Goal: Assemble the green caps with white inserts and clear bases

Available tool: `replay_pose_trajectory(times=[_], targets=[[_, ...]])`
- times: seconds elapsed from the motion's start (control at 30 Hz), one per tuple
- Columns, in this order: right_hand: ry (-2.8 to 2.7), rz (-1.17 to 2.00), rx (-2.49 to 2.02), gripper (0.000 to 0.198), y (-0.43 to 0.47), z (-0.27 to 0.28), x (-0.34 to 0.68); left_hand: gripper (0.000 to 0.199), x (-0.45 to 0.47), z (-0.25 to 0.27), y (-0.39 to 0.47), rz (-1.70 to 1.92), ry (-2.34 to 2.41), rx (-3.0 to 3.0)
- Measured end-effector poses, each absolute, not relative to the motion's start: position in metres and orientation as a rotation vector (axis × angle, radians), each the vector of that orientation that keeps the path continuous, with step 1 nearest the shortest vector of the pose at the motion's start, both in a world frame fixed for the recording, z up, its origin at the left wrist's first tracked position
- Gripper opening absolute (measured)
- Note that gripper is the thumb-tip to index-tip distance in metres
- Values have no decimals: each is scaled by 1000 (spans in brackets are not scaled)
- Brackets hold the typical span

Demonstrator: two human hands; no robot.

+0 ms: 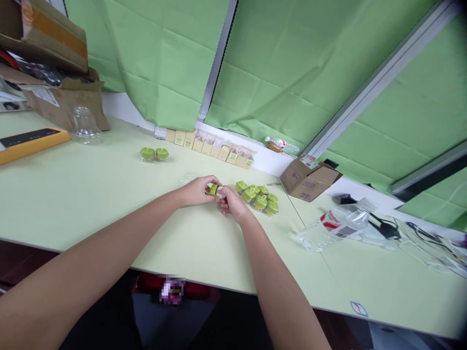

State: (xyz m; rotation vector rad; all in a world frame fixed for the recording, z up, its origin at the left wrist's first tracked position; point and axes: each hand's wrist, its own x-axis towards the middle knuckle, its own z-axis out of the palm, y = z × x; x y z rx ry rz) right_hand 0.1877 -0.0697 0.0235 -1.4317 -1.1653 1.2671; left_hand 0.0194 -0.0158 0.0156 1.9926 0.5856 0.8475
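Observation:
Over the middle of the table, my left hand and my right hand meet around a small container with a green lid. Fingers of both hands are closed on it and cover most of its body. Just right of my right hand stands a cluster of several similar clear containers with green lids, some showing yellow inside. Two more green-lidded containers sit together farther back on the left. A thin clear plastic piece lies behind my left hand.
Small beige cardboard boxes line the table's back edge. A cardboard box, a large clear bottle and cables are to the right. Leftward are a clear plastic bottle-shaped piece, an orange-black object and stacked cartons.

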Motion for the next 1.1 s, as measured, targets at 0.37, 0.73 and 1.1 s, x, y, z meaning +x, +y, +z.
replay_pose_trajectory(times=[0.37,0.73,1.1], targets=[[-1182,914,-1511,29,-59,16,188,47,18,8,-6,972,768,2045],[-1644,335,-1714,27,-64,6,194,40,17,10,-5,1108,721,2094],[-1616,210,-1434,18,-68,21,181,38,23,18,-18,1036,721,2214]])
